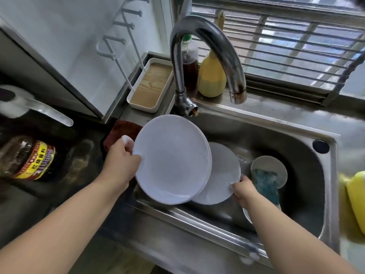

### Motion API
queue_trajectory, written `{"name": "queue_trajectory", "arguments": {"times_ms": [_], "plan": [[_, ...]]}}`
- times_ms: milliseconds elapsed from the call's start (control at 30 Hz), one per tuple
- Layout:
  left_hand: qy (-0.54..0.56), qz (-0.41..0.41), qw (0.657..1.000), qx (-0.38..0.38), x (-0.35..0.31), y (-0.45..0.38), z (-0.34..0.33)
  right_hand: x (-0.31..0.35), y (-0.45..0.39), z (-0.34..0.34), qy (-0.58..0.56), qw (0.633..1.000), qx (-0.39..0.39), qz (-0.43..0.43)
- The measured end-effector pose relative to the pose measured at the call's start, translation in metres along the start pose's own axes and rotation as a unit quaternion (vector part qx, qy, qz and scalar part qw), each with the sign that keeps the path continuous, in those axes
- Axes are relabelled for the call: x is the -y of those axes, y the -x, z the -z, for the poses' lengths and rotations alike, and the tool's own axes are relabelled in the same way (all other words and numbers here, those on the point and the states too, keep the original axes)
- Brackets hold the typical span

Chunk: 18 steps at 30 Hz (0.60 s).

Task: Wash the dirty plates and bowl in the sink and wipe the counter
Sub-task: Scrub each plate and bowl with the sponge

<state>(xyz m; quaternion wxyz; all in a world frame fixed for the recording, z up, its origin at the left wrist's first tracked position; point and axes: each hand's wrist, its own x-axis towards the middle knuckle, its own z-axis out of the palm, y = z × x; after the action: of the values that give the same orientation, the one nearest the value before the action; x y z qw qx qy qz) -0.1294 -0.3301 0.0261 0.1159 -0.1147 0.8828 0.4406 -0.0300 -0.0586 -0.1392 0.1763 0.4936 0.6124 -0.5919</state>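
Plates occupy the middle of the view, above the left part of the steel sink (308,133). We see the left hand (122,163) gripping the large white plate (171,159) at its left rim, thumb curled over the upper face; the remaining fingers sit behind the plate and cannot be made out. This plate is tilted and overlaps a second white plate (223,175), hiding that plate's left portion. The right hand (244,189) pinches the second plate at its near right edge; its fingertips are hidden under the rim.

Right of the plates, a grey bowl (272,167) stands inside the basin with a blue-green sponge (265,184) lying in it and over its near rim. A white curved edge (246,214) shows below the right forearm; we cannot tell what it belongs to.

The faucet (207,42) arches over the far side. Behind it stand a dark bottle (189,62) and a yellow bottle (212,76), both partly hidden by the spout. A dark red cloth (122,131) lies on the counter behind the left hand, largely hidden. A yellow object (355,196) is cut off by the right frame edge.
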Motion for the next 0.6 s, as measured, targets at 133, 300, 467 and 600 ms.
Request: {"name": "queue_trajectory", "arguments": {"times_ms": [133,300,467,600], "plan": [[0.009,-0.005,1.000,0.012,0.002,0.000,-0.004,-0.001,-0.012,0.004,0.103,0.994,-0.013,0.026],[0.037,0.006,0.999,0.038,0.003,0.003,-0.011,-0.001,-0.022,0.010,0.183,0.982,-0.032,0.034],[0.059,0.007,0.996,0.062,-0.001,0.007,-0.019,0.001,-0.027,0.009,0.147,0.989,-0.020,0.016],[0.075,0.024,0.994,0.072,-0.002,0.010,-0.025,-0.008,-0.036,0.015,0.031,0.999,0.000,-0.042]]}}
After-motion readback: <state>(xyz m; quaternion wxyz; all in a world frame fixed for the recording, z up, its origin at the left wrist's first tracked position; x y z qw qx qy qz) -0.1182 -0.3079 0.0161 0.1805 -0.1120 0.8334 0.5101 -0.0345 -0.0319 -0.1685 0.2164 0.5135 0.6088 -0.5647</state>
